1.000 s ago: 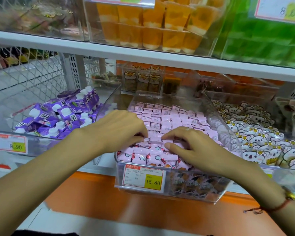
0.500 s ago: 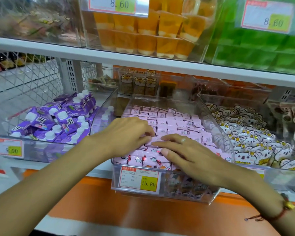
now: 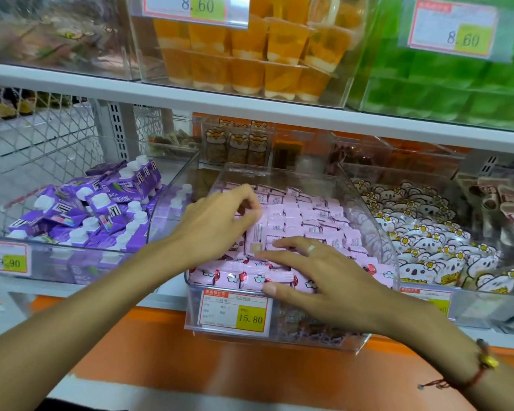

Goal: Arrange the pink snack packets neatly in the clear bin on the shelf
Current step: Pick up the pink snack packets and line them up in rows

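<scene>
Left hand (image 3: pixel 217 223): pinches an upright packet (image 3: pixel 256 237) mid-bin (image 3: pixel 377 241).
Right hand (image 3: pixel 324 280): fingers flat, apart, on front-edge packets.

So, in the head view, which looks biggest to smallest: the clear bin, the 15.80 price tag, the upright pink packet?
1. clear bin
2. 15.80 price tag
3. upright pink packet, partly covered by the left hand, so its full size is unsure.

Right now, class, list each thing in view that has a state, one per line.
left hand: pinches one pink packet, lifted on end.
right hand: fingers straight, pressing the front packets.
pink packet: upright, above the rows.
pink snack packets: lying in rows.
clear bin: open-topped, nearly full.
</scene>
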